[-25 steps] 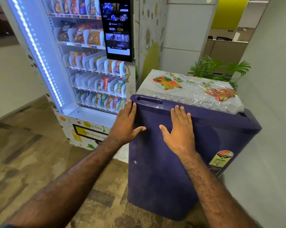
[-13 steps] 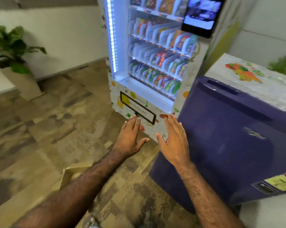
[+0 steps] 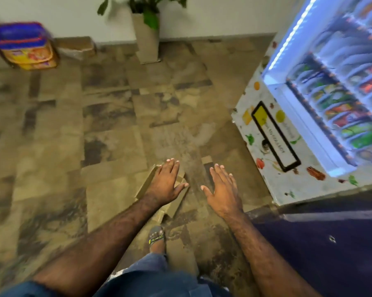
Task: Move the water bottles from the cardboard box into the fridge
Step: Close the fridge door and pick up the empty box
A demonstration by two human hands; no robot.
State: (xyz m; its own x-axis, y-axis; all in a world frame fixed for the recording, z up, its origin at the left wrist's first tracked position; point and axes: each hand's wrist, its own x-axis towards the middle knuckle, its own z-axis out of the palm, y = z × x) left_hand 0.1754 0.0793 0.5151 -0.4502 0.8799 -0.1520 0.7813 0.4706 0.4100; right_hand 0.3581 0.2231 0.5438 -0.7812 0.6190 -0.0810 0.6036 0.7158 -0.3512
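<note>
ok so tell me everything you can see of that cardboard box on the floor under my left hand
Only part of the cardboard box shows: plain brown flaps and edges, lying on the tiled floor in front of the person's sandalled foot. The left hand, fingers straight, covers its middle; whether it touches the box cannot be told. Its flaps look open and slightly torn. No bottles can be seen in it.
</note>
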